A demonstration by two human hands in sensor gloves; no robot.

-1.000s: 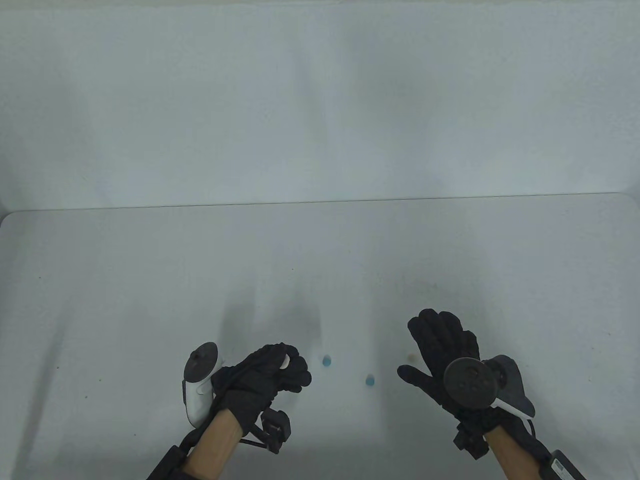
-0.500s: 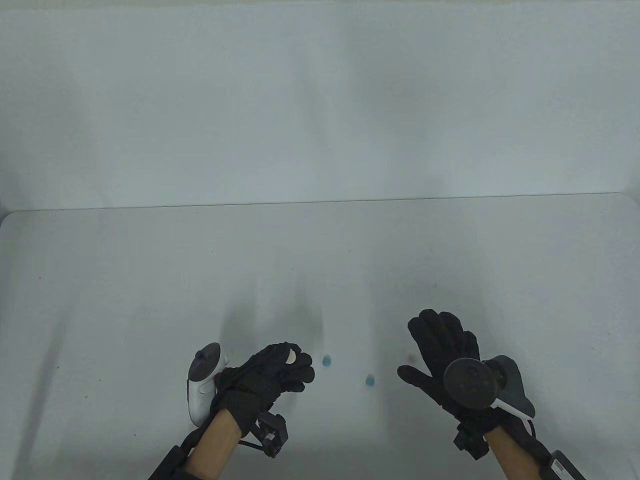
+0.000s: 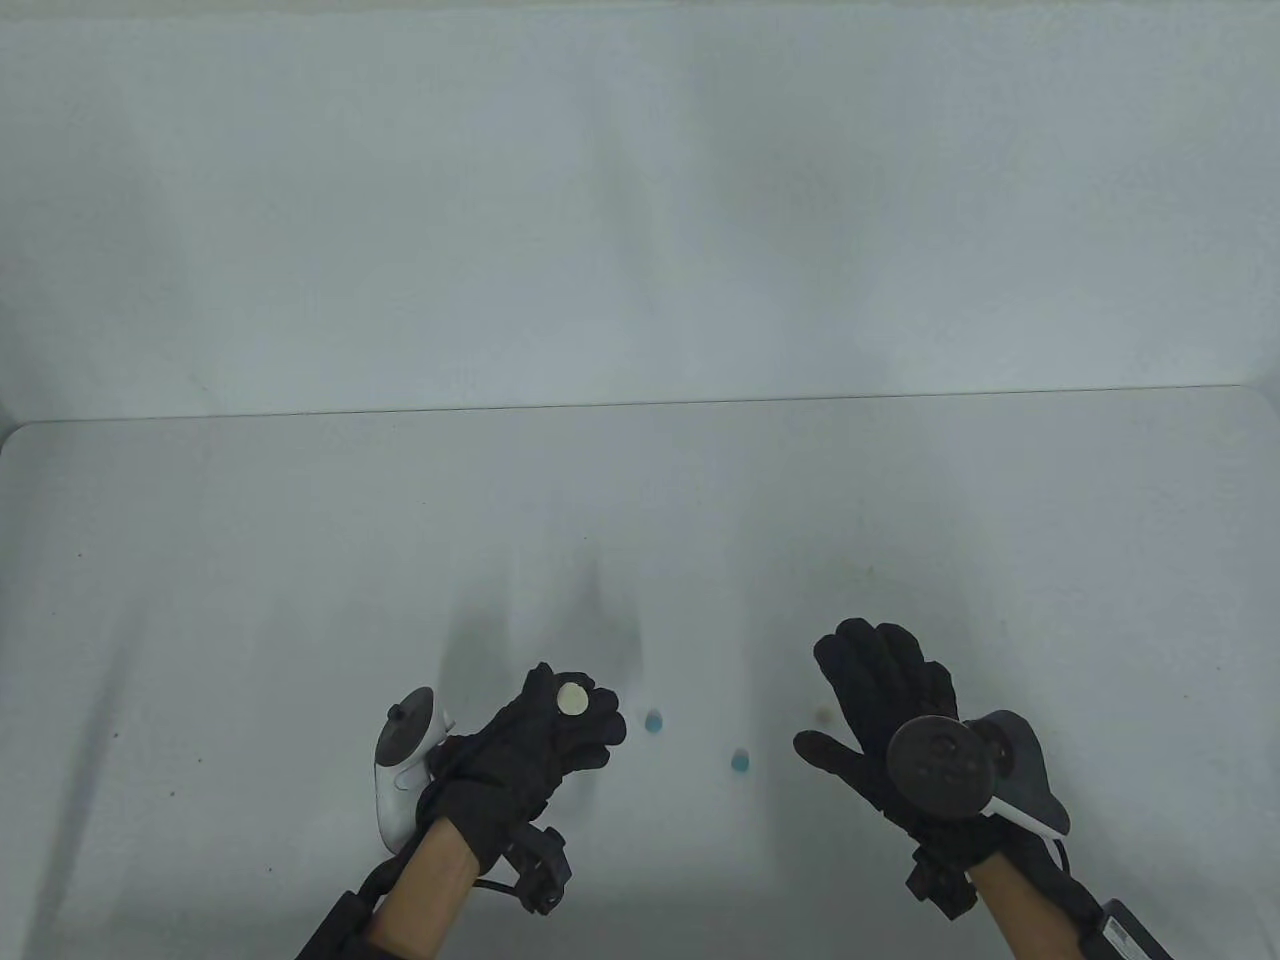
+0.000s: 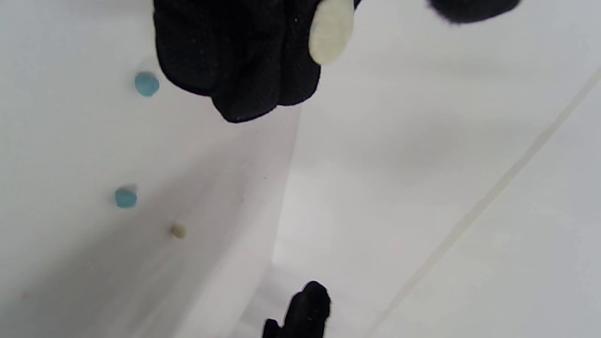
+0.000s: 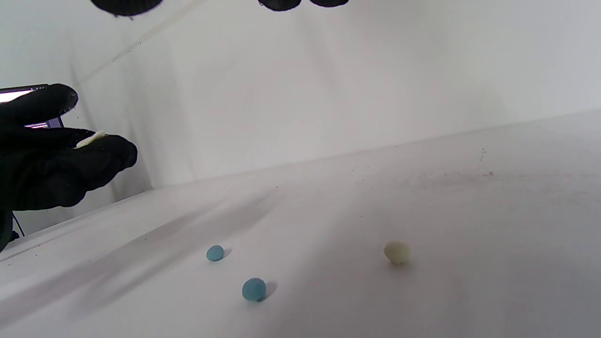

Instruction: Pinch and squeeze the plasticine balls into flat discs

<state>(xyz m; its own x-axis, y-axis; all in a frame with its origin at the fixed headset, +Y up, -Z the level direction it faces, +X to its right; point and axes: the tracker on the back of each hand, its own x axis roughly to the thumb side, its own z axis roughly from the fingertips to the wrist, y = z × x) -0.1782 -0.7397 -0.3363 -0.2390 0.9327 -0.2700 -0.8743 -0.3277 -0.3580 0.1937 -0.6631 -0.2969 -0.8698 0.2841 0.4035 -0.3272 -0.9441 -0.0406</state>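
My left hand [image 3: 560, 730] hovers low over the table with its fingers curled. A flattened white plasticine disc [image 3: 572, 698] lies on the side of the curled fingers [image 4: 244, 61], and the thumb is lifted clear of it. The left wrist view shows the disc [image 4: 331, 30] edge-on, and it shows again [image 5: 89, 139] in the right wrist view. Two blue balls [image 3: 653, 721] [image 3: 740, 762] sit on the table between the hands. A cream ball [image 5: 396, 252] lies just left of my right hand [image 3: 870, 690], which is spread flat, palm down, holding nothing.
The white table [image 3: 300, 560] ends at a far edge against a pale wall [image 3: 640, 200]. A dark screen edge [image 5: 28, 89] shows behind the left hand in the right wrist view.
The left thumb has lifted off the white disc, so its full round face now shows on the fingers. The right hand and the balls on the table have not moved.
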